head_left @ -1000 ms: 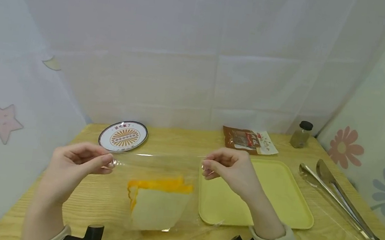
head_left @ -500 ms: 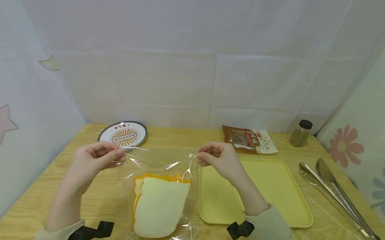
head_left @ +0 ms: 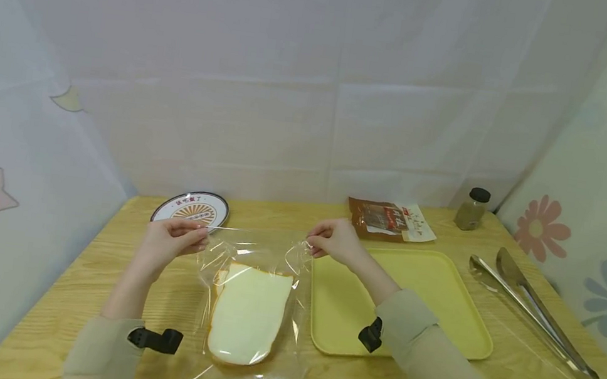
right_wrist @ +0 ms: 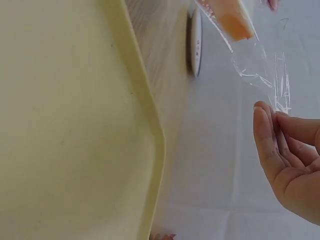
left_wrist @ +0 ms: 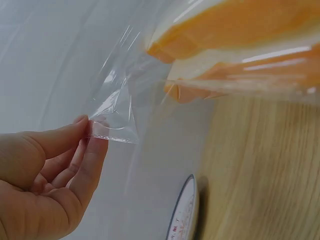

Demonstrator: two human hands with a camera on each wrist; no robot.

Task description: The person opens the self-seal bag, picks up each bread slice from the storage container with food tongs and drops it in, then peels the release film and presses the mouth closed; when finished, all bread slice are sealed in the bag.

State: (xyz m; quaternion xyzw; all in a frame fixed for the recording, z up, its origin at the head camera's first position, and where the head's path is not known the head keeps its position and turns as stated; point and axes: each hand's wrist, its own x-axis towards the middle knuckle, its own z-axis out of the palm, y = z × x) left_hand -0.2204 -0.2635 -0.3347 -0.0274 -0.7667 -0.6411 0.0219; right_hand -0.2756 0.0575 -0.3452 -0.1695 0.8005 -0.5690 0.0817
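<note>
A clear plastic bag (head_left: 292, 346) with bread slices (head_left: 249, 315) inside hangs between both hands in the head view. The slices are pale with orange-brown crusts, one behind the other. My left hand (head_left: 174, 242) pinches the bag's upper left corner between thumb and fingers; the left wrist view shows the clear film (left_wrist: 112, 120) at the fingertips. At the upper right corner, my right hand (head_left: 333, 242) pinches the film in the same way. In the right wrist view, the thumb and fingertips of this hand (right_wrist: 290, 150) meet on the bag's edge.
Right of the bag lies a yellow tray (head_left: 437, 307). A round patterned plate (head_left: 193, 207) sits behind the left hand. Farther back are a brown-and-white food packet (head_left: 387, 221) and a black-lidded jar (head_left: 473, 210). Metal tongs (head_left: 532, 319) lie at the right edge.
The hands have drawn closer together, the left one moving right. The bag has tilted so the broad face of the bread shows more fully, and the film between the hands has slackened.
</note>
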